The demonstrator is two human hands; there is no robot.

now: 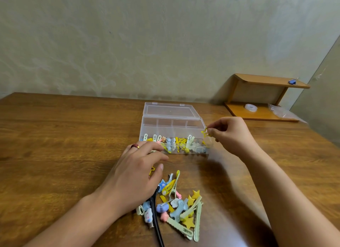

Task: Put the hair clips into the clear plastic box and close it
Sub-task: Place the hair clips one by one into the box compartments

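Note:
The clear plastic box (158, 126) stands open mid-table, its lid (170, 110) laid back towards the wall. Several clips fill its front compartments. My right hand (231, 134) pinches a yellow star clip (204, 132) just above the box's right end. My left hand (136, 175), wearing a red ring, hovers palm down in front of the box, fingers spread, over a yellow star clip (152, 170) lying on the table. A pile of hair clips (176, 204) in yellow, blue, pink and pale green lies at the near edge, right of my left wrist.
A black cable (156, 221) runs from the pile towards me. At the back right a small wooden shelf (261, 99) holds a tape roll (251, 107), a plastic bag (281, 111) and a blue binder clip (292, 81). A wall closes the table's far side.

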